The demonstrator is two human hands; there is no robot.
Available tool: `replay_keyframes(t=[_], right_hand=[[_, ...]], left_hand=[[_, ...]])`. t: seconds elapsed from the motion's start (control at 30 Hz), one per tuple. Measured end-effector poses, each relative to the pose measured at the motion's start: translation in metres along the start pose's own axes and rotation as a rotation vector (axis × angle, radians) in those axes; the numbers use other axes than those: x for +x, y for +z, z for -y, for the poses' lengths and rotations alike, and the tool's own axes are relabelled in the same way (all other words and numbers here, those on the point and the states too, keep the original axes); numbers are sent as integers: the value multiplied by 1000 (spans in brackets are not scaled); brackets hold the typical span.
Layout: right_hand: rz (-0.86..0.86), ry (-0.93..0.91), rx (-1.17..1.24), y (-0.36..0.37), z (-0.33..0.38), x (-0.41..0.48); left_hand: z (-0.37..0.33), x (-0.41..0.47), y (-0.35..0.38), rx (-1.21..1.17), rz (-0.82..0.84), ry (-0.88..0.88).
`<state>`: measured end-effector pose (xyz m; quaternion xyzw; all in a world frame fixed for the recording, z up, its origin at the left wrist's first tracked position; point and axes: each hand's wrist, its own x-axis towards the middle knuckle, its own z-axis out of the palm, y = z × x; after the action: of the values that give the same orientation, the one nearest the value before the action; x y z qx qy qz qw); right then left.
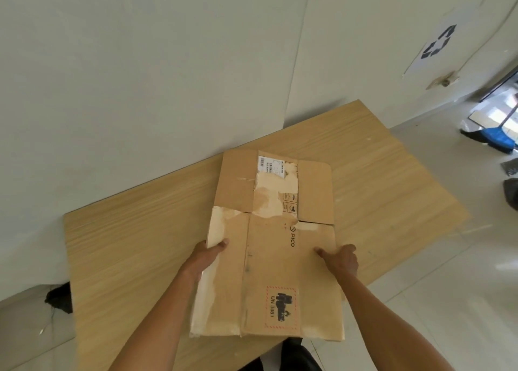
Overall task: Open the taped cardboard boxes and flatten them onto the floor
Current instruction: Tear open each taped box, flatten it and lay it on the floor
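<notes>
A flattened brown cardboard box [269, 247] with torn tape patches, a shipping label and a red-bordered UN sticker is held flat over a wooden board. My left hand [208, 255] grips its left edge, thumb on top. On the right edge my right hand [340, 258] grips the same way, thumb pressed on the upper face. The box's flaps point away from me toward the wall.
The light wooden board [134, 244] lies on the pale tiled floor [448, 286] against a white wall. A recycling sign [438, 44] hangs on the wall at right. A blue broom [496, 138] and dark bags [511, 194] lie far right. A black object [59, 298] sits at the board's left.
</notes>
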<state>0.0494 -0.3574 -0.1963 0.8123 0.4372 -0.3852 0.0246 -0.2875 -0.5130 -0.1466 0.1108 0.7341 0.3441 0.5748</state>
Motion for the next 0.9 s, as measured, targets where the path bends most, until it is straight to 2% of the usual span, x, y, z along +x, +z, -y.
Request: replay_keyframes(t=[0.13, 0.3, 0.4, 0.57, 0.77, 0.9], right_hand=[[210, -116, 205, -8, -6, 5], [151, -337, 196, -24, 19, -16], [131, -361, 187, -35, 31, -12], [310, -388, 300, -36, 50, -11], [272, -438, 345, -63, 64, -10], [248, -416, 354, -98, 61, 8]], left_hand=[[-11, -7, 17, 135, -91, 65], [-32, -30, 37, 206, -117, 122], [-35, -24, 37, 222, -88, 141], [-45, -27, 35, 285, -166, 214], [-62, -34, 39, 312, -208, 253], [-58, -34, 55, 264, -171, 185]])
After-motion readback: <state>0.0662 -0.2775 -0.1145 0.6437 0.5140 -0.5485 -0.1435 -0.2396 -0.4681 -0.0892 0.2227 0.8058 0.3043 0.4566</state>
